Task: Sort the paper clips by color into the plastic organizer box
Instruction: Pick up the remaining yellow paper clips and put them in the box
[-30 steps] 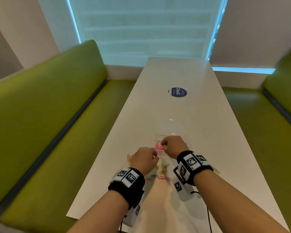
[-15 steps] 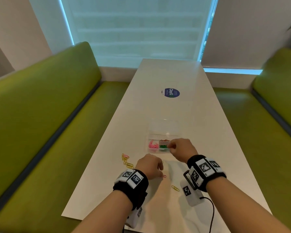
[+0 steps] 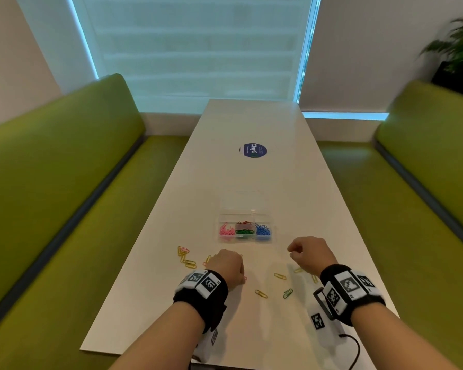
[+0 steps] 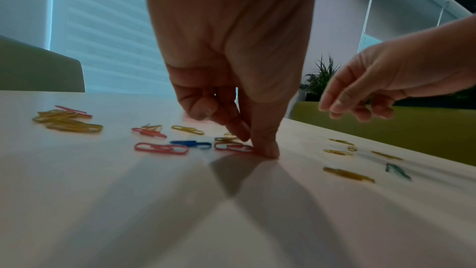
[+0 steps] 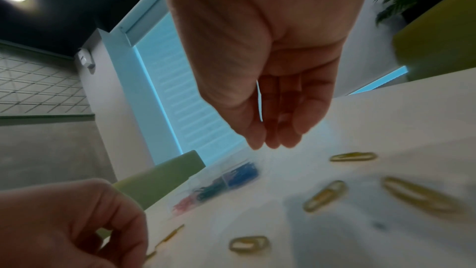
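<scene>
The clear plastic organizer box [image 3: 245, 217] sits mid-table, lid open, with pink, green, red and blue clips in its near compartments. Loose paper clips lie in front of it: a yellow pile [image 3: 185, 259], single yellow clips [image 3: 280, 276] and a green clip [image 3: 288, 292]. My left hand [image 3: 238, 273] is down on the table; thumb and forefinger pinch the end of a red paper clip [image 4: 233, 147] that lies flat. A blue clip [image 4: 190, 143] and another red clip [image 4: 161, 148] lie just left of it. My right hand [image 3: 292, 251] hovers empty, fingers loosely bent, above yellow clips [image 5: 324, 196].
The narrow white table [image 3: 251, 172] carries a round blue sticker [image 3: 253, 150] farther back. Green benches [image 3: 51, 182] run along both sides. A cable [image 3: 356, 348] trails off the near table edge by my right wrist.
My right hand has pulled back from the box's compartments to the near right, empty. My left hand has settled onto the clips in front of it.
</scene>
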`<state>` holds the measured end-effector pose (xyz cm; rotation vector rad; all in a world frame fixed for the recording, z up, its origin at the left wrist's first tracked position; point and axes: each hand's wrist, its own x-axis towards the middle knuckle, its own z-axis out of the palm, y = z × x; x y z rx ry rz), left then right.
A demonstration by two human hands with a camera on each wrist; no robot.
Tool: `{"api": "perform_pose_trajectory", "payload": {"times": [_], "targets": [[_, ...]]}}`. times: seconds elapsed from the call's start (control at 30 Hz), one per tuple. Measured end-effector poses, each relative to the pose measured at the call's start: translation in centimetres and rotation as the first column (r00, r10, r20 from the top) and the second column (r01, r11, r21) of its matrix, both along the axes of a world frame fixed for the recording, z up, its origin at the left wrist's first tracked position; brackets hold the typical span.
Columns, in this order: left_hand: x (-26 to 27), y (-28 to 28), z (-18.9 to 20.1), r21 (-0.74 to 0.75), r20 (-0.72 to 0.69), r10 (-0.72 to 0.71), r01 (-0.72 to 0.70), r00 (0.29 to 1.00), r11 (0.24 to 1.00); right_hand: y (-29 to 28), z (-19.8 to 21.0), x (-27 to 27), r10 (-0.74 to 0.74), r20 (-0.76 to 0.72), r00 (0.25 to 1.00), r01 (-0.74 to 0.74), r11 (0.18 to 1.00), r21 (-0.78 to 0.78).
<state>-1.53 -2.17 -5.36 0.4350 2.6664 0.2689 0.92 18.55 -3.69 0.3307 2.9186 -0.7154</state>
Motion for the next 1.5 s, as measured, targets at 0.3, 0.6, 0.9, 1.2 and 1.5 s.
{"api": "perform_pose_trajectory", "payload": {"times": [0.3,0.6,0.9,1.2,1.5], "targets": [[0.5,0.7,0.1,-0.041,0.006,-0.057,0.057,0.998,0.998,2.4,-1.0,2.1,-0.074,0.024,0.997,0.074,0.997,-0.007],[0.5,1.5,0.2,0.175,-0.055,0.025,-0.015,0.998,0.984,2.9,-0.4,3.0,-0.102,0.024,0.995,0.102,0.995,0.003],[-0.1,-0.5,0.8,0.385,0.010,0.161,-0.153,0.987,0.910,-1.9,-0.3,2.1,0.006,0.051,0.999,-0.003,0.999,-0.054],[0.3,0.1,1.0,0.534,0.075,0.238,-0.240,0.968,0.810,-7.0,0.1,1.6,0.211,0.162,0.964,-0.192,0.974,-0.121],[0.4,0.5,1.8,0.546,0.063,0.169,-0.176,0.984,0.819,-6.1,0.9,1.6,0.144,0.088,0.986,-0.118,0.962,-0.246]]}}
